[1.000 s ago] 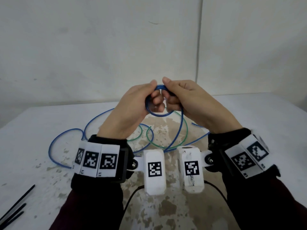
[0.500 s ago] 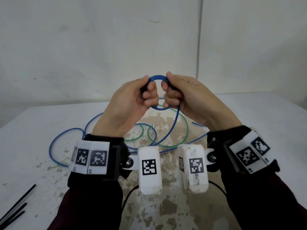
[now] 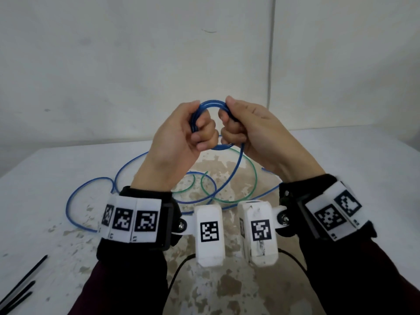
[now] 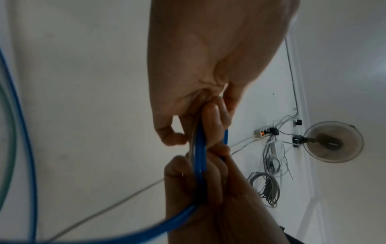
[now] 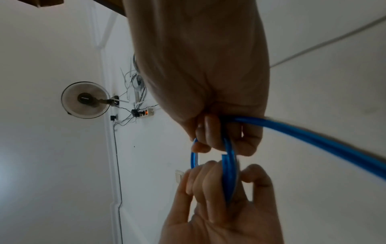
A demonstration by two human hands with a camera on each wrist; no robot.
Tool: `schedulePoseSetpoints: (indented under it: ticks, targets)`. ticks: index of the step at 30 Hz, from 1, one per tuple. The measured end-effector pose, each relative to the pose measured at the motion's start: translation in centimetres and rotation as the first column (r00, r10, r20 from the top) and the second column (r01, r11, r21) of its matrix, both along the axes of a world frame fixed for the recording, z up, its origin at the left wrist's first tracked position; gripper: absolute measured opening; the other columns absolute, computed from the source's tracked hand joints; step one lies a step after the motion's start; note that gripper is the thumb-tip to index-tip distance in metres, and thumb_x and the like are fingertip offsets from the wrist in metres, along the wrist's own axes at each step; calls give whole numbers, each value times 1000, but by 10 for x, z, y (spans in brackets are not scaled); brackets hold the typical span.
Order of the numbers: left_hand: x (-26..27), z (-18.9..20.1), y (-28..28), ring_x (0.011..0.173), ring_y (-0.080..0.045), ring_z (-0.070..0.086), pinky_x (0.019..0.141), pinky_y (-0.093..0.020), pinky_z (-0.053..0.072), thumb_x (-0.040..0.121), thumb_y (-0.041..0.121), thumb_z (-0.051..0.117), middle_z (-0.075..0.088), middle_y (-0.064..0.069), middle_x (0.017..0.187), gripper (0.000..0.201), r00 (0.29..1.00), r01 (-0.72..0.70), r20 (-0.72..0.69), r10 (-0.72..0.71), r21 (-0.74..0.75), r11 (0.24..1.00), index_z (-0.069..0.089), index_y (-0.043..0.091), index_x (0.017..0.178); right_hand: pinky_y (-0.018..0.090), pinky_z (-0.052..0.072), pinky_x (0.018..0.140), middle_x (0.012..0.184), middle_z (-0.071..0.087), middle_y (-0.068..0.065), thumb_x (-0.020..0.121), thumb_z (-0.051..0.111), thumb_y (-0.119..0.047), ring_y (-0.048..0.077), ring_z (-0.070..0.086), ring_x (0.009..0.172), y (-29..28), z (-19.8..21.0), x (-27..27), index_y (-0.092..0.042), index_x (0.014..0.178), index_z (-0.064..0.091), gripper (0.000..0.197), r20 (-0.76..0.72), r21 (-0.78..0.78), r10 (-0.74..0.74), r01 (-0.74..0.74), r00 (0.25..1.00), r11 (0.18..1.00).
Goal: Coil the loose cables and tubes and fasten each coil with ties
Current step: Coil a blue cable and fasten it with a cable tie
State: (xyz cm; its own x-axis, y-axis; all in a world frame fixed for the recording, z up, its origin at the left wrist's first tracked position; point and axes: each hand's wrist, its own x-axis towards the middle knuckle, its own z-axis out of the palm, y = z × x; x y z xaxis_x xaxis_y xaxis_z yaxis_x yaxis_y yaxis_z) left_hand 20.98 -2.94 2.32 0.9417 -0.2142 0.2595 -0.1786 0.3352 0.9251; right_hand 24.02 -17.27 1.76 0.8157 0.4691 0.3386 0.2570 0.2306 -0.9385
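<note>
Both hands, left hand (image 3: 179,142) and right hand (image 3: 252,130), curl tightly round a small blue tube (image 3: 212,104) coil above the table (image 3: 352,160); its loose length trails over a green tube (image 3: 254,178) below. Black ties (image 3: 20,289) lie left.

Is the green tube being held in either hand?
No, the green tube lies on the table; both hands grip only the blue coil.

Black ties (image 3: 17,289) are cut off at lower-left frame edge, head view. Blue tube (image 3: 211,105) is partly hidden inside curled fingers (image 3: 204,130).
</note>
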Motion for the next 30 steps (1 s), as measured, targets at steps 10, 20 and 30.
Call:
schedulePoseSetpoints:
  ticks: [10,20,30]
  targets:
    - [0,1,4,45,-7,19,47,-18,20,103,25,27,23,8,50,39,993,-87,82,88,-8,996,35,14,67,23,50,67,55,50,0,104,29,-23,13,52,57,-3,3,-2,-7,79,56,40,-54,35,16,-14,998,999]
    - [-1,-1,2,45,-14,26,49,-22,28,101,25,27,24,4,49,37,1000,-8,1,8,148,989,32,15,65,25,27,59,51,25,-7,105,31,-24,11,27,49,-6,-2,3,-9,76,47,36,-15,-49,-21,20,1000,999]
    - [-5,-5,6,51,-14,23,51,-19,26,102,25,33,27,1,56,41,999,29,14,-37,357,934,42,11,65,31,19,58,51,25,-9,104,32,-25,11,20,47,-12,2,-4,-9,73,49,39,52,-268,24,-9,998,963]
